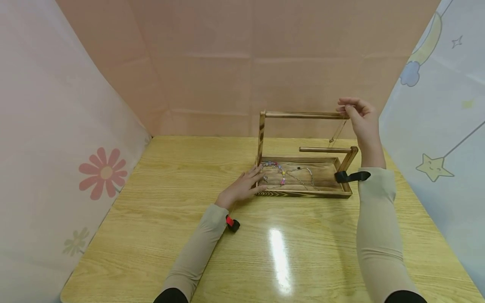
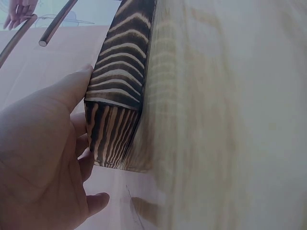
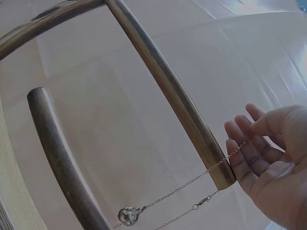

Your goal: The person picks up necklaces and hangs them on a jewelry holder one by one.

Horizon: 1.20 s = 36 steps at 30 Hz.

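A wooden jewelry stand (image 1: pixel 303 194) has a shallow tray base and two horizontal bars at different heights. At its left end, my left hand (image 1: pixel 242 185) holds the tray corner, thumb along the front wall and fingers round the end. My right hand (image 1: pixel 361 120) is raised at the free tip of the upper bar (image 1: pixel 303 115). Between thumb and fingers it pinches a thin necklace chain (image 3: pixel 184 185), which runs across the bar tip. A round openwork pendant (image 3: pixel 128 216) hangs on the chain, near the lower bar (image 1: pixel 323 150).
Inside the tray lie a colorful beaded bracelet (image 1: pixel 283 173) and a chain bracelet with pale beads (image 1: pixel 311 173). The stand sits on a wood-grain table (image 1: pixel 182 181), before a pinkish cloth backdrop (image 1: pixel 204 84). Patterned cloths hang at both sides.
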### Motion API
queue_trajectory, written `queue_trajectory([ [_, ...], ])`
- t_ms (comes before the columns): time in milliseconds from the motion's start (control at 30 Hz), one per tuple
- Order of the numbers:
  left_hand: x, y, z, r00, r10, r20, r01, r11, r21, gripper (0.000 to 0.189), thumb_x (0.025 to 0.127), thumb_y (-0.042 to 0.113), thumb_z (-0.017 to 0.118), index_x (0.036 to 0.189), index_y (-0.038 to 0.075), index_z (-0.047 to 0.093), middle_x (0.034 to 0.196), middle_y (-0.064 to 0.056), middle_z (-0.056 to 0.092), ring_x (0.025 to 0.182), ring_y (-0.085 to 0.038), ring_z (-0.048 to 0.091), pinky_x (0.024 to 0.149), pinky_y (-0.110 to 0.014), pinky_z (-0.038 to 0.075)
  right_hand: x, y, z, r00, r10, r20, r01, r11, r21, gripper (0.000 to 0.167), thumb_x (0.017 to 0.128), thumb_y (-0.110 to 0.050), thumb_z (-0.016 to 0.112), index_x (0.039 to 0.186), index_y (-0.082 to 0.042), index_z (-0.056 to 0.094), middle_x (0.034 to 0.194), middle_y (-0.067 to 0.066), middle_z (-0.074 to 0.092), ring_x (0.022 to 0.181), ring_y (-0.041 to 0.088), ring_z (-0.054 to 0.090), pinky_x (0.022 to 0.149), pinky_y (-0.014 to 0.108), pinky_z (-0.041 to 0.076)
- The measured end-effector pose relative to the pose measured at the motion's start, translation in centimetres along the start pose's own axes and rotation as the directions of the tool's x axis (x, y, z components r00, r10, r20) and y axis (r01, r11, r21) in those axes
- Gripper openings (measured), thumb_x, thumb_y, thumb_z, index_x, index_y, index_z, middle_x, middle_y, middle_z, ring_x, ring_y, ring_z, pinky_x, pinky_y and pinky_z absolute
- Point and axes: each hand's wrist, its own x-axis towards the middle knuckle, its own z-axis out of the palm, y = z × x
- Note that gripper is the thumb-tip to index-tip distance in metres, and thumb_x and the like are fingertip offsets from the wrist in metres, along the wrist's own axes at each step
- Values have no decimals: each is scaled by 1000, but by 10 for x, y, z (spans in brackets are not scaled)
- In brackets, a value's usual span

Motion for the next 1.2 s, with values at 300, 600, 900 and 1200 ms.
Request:
queue_trajectory([
  [300,0,0,-1,1000,-2,4,2,1000,-14,66,96,53,37,149,18,21,157,-1,1,144,-22,-4,113,-54,2,5,-1,2,1000,-9,7,9,1000,-8,22,92,-1,53,109,8,63,99,5,67,92,15,61,78,20,48],
  [600,0,0,-1,1000,2,1,-2,1000,-2,65,96,51,37,149,18,21,157,-2,2,144,-23,-3,113,-55,3,8,-2,5,1000,6,3,-6,1000,6,20,91,1,54,107,7,64,99,5,67,93,14,60,77,18,48],
  [900,1,0,-1,1000,1,3,-1,1000,-12,64,96,50,38,149,18,21,157,-2,1,144,-22,-5,113,-56,3,7,0,10,1000,23,11,-23,1000,-11,21,91,-1,55,108,7,64,101,5,67,95,15,60,78,18,48],
  [1200,2,1,-1,1000,6,0,-6,1000,6,65,96,52,37,149,18,21,157,0,0,144,-20,-6,113,-55,4,8,0,14,999,-1,32,2,1000,-23,21,91,0,54,108,8,64,102,8,67,92,17,62,80,18,49],
])
